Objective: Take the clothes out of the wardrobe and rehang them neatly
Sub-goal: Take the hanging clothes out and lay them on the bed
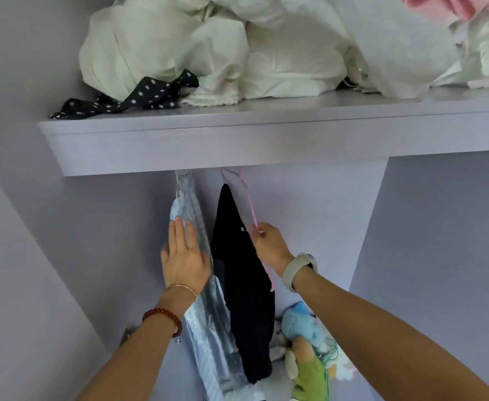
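Wardrobe (428, 227) holds hanging clothes; left hand (184, 256) lies flat on striped garment (208, 328), right hand (269, 246) seemingly pinches pink hanger (250, 204).

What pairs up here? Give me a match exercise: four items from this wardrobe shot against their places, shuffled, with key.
1. black polka-dot fabric strip
2. black garment
3. pale blue striped garment
4. blue and green plush toys

A. under the flat left hand
B. wardrobe floor
C. upper shelf, left end
D. on the pink hanger pinched by the right hand

Pairs: 1-C, 2-D, 3-A, 4-B

Left hand (186, 257) presses blue garment (208, 322); right hand (269, 244) pinches pink hanger (247, 198).
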The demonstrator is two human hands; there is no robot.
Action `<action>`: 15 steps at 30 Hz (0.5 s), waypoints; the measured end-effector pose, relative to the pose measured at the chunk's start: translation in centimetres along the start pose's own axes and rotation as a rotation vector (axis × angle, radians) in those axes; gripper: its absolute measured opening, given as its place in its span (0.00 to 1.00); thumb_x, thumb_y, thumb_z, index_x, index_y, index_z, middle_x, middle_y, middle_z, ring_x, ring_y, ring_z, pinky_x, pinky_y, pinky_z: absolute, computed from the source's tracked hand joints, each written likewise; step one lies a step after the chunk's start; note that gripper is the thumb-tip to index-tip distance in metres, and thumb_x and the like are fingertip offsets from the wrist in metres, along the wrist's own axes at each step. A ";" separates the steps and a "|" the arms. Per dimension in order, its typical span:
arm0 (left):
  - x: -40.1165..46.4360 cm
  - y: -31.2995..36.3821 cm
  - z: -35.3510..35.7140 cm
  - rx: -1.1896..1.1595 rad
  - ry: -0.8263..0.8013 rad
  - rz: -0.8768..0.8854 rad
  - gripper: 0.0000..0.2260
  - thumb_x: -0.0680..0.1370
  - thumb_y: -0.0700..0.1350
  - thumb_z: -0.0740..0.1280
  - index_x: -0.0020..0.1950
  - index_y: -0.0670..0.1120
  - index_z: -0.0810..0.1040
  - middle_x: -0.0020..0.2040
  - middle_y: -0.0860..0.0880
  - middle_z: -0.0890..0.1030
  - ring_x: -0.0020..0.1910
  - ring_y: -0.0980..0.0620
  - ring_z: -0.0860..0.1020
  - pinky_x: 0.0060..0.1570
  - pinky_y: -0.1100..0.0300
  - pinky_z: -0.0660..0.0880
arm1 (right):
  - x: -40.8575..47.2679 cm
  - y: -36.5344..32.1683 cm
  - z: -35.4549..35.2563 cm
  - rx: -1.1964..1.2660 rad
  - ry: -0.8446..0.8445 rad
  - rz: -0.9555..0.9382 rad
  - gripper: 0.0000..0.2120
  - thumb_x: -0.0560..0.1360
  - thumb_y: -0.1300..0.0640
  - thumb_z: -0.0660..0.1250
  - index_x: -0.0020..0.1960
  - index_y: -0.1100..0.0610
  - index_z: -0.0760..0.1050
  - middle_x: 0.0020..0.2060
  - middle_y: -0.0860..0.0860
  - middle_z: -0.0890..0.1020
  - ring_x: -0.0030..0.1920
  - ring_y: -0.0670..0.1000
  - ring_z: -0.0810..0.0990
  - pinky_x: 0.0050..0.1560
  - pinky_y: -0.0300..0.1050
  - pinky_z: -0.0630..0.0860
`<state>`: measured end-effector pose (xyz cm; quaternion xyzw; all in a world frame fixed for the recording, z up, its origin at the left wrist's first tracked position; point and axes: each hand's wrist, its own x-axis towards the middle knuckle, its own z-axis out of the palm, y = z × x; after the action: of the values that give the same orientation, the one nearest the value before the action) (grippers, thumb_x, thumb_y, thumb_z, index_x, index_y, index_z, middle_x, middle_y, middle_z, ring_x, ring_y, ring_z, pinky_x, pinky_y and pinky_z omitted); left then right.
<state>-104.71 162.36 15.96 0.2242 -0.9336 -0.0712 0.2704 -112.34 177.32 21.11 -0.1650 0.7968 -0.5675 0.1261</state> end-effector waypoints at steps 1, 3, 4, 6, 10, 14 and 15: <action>0.0 0.0 0.1 0.003 0.006 0.006 0.32 0.70 0.38 0.69 0.71 0.34 0.61 0.73 0.34 0.59 0.72 0.37 0.58 0.59 0.36 0.66 | 0.3 0.1 0.0 -0.039 0.094 -0.052 0.09 0.79 0.61 0.54 0.45 0.58 0.72 0.34 0.50 0.73 0.33 0.49 0.70 0.37 0.42 0.68; 0.1 0.0 0.2 0.005 -0.016 0.008 0.32 0.74 0.41 0.66 0.74 0.36 0.56 0.75 0.38 0.52 0.75 0.41 0.52 0.65 0.39 0.61 | 0.4 0.1 -0.1 -0.053 0.261 -0.117 0.11 0.78 0.64 0.54 0.49 0.64 0.76 0.42 0.54 0.78 0.41 0.54 0.75 0.43 0.41 0.69; 0.1 -0.1 0.2 0.008 -0.033 0.009 0.31 0.75 0.42 0.64 0.74 0.38 0.53 0.76 0.39 0.49 0.75 0.43 0.49 0.67 0.40 0.57 | 0.4 0.1 -0.2 -0.051 0.315 -0.135 0.12 0.78 0.65 0.54 0.50 0.66 0.76 0.45 0.56 0.80 0.44 0.55 0.76 0.44 0.42 0.69; 0.1 0.0 0.3 0.022 -0.056 0.007 0.30 0.77 0.44 0.62 0.75 0.40 0.51 0.76 0.41 0.46 0.76 0.45 0.45 0.69 0.39 0.49 | -0.1 0.2 -0.6 -0.051 0.373 -0.157 0.12 0.78 0.65 0.54 0.51 0.66 0.77 0.46 0.59 0.81 0.43 0.55 0.75 0.44 0.43 0.69; 0.3 1.3 0.7 0.038 -0.041 0.037 0.30 0.72 0.40 0.67 0.72 0.38 0.62 0.74 0.37 0.56 0.74 0.39 0.51 0.65 0.32 0.40 | -1.0 1.2 -2.9 -0.115 0.415 -0.203 0.13 0.78 0.64 0.54 0.52 0.64 0.77 0.41 0.56 0.79 0.39 0.54 0.73 0.41 0.42 0.69; -0.1 4.5 1.2 -0.025 0.009 0.184 0.24 0.68 0.42 0.68 0.63 0.38 0.72 0.66 0.34 0.70 0.67 0.32 0.66 0.59 0.27 0.54 | -1.0 1.0 -5.5 -0.124 0.460 -0.223 0.13 0.78 0.64 0.55 0.52 0.64 0.77 0.50 0.58 0.81 0.48 0.56 0.77 0.50 0.45 0.73; -0.1 5.5 1.0 -0.060 0.013 0.210 0.23 0.68 0.43 0.65 0.63 0.38 0.72 0.66 0.34 0.70 0.67 0.32 0.66 0.59 0.27 0.56 | -1.0 0.9 -6.0 -0.129 0.470 -0.231 0.13 0.78 0.64 0.55 0.52 0.64 0.77 0.49 0.58 0.81 0.48 0.56 0.78 0.50 0.45 0.73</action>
<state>-107.31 167.33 16.45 0.1174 -0.9476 -0.0692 0.2890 -113.81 183.18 22.24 -0.1260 0.8146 -0.5489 -0.1387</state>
